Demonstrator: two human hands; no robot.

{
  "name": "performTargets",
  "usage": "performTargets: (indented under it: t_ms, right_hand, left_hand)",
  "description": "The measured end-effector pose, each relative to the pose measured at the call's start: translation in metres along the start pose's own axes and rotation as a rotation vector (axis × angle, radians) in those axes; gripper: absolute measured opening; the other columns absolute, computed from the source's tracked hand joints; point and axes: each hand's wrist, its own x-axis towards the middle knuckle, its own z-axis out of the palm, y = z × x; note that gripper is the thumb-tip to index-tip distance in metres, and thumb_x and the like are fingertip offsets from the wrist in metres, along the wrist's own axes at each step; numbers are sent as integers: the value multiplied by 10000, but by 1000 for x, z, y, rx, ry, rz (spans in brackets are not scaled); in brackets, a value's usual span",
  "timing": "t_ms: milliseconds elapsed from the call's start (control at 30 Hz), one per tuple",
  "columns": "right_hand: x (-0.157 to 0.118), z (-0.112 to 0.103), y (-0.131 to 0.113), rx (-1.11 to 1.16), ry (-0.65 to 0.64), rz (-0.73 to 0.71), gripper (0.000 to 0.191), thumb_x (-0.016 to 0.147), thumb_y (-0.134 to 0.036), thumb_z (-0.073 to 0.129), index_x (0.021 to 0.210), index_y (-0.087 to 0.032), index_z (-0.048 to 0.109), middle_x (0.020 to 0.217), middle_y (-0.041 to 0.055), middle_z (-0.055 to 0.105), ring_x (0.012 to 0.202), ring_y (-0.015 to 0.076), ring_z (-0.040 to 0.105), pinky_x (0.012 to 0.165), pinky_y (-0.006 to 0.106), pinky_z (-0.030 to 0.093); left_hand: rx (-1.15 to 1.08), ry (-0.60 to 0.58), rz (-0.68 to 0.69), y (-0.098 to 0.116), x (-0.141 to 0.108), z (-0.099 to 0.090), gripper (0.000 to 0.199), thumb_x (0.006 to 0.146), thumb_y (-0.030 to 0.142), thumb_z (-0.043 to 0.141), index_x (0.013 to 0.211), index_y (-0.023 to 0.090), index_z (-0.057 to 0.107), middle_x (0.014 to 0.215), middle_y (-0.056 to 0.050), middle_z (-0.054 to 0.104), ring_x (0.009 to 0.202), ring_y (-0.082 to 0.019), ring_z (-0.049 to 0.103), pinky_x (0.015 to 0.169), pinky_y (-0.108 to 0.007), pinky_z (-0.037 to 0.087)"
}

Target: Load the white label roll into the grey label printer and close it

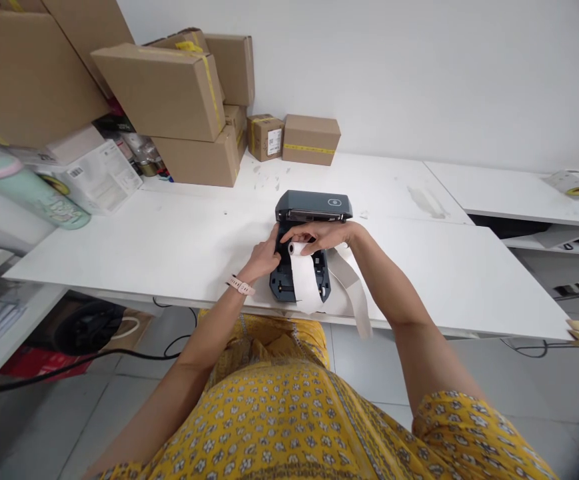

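In head view, our right hand (319,235) holds the white paper roll (298,249) inside the open label printer (284,272); our left hand (265,256) touches the printer's side. Cardboard boxes (169,90) stand beyond, on the white table (194,233).

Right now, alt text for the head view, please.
Two hands work inside an open dark printer on a white table: the right hand holds a small white paper roll, its strip hanging toward the table's front edge, and the left hand touches the printer's side. Cardboard boxes stand behind, to the left.
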Motion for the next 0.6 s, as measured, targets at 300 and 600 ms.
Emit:
performTargets:
  t_ms: [300,600]
  right_hand:
    - [-16,-43,-4,82,58,-125,687,907,-444,734,1497,-197,483,936,5,621,838,135,513,785,267,452]
    - [9,-80,20,104,190,-1,679,837,-367,783,1435,-158,539,861,-17,557,802,127,474,752,246,434]
  left_hand:
    - [73,-43,-11,2,1,-5,969,833,132,468,1664,163,-30,1001,-99,764,951,-320,719,879,-409,500]
    - [-52,25,-22,-4,0,2,914,848,192,510,1665,185,102,1180,-119,758,1013,-313,721,894,-406,521]
